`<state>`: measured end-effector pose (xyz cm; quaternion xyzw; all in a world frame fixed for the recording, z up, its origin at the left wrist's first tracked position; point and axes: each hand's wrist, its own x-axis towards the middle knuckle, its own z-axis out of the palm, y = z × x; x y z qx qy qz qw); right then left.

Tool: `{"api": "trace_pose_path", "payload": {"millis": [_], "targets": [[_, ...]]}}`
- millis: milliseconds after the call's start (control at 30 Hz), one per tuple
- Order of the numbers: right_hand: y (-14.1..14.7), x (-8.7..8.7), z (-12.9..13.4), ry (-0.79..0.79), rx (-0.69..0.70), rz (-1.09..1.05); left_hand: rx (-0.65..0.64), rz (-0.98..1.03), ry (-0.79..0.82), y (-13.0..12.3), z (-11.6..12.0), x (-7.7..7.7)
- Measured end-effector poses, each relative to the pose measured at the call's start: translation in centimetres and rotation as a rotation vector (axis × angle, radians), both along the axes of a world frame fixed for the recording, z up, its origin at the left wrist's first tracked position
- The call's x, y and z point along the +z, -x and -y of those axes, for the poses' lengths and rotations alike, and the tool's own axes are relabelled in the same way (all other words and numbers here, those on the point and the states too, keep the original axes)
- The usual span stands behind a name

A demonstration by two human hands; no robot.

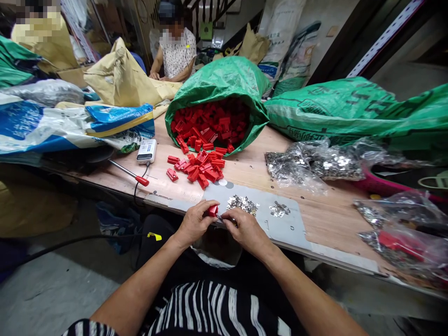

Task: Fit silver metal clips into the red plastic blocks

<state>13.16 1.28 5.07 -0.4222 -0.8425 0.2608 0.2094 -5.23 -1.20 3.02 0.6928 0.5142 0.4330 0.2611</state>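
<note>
Just over the table's front edge, my left hand (197, 220) is closed around a small red plastic part (212, 211). Close beside it, my right hand (242, 228) pinches something thin and dark against the part's near end; its kind is too small to make out. Beyond my hands lies a pile of small silvery metal pieces (242, 204) on a grey sheet (289, 219), with a smaller heap of metal pieces (279, 209) to its right. Loose red plastic parts (203, 164) are spread in front of the open green sack (217, 77), which is full of them.
A red-handled screwdriver-like tool (131, 173) and a white device (146, 151) with a cable lie at left. Clear bags of metal pieces (336, 163) sit at right, before another green sack (357, 109). Across the table a person (177, 53) sits working.
</note>
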Motion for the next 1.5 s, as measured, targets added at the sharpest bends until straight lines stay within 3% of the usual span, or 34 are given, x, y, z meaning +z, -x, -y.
{"api": "trace_pose_path", "payload": {"millis": [367, 733, 900, 1067, 1167, 1233, 1367, 1500], "targets": [[-0.1, 0.3, -0.2, 0.047, 0.0, 0.025, 0.0, -0.01, 0.018, 0.1, 0.0, -0.3], [2.1, 1.3, 0.1, 0.026, -0.067, 0.251, -0.015, 0.03, 0.022, 0.0, -0.1, -0.9], [1.5, 0.4, 0.5, 0.018, -0.052, 0.171, 0.02, 0.036, 0.001, -0.4, 0.3, -0.9], [0.1, 0.1, 1.1, 0.008, -0.003, -0.076, 0.105, 0.105, 0.016, -0.5, 1.9, 0.0], [-0.8, 0.4, 1.7, 0.087, 0.022, -0.177, 0.133, 0.279, 0.119, -0.7, 2.9, 0.8], [-1.2, 0.8, 2.1, 0.192, 0.06, -0.206, 0.115, 0.536, 0.232, -1.0, 3.3, 1.4], [-1.6, 1.7, 3.0, 0.322, 0.187, -0.277, -0.052, 1.157, 0.512, -1.5, 3.8, 2.5], [-1.5, 2.3, 3.7, 0.338, 0.227, -0.291, -0.125, 1.473, 0.721, -1.8, 4.3, 2.9]]}}
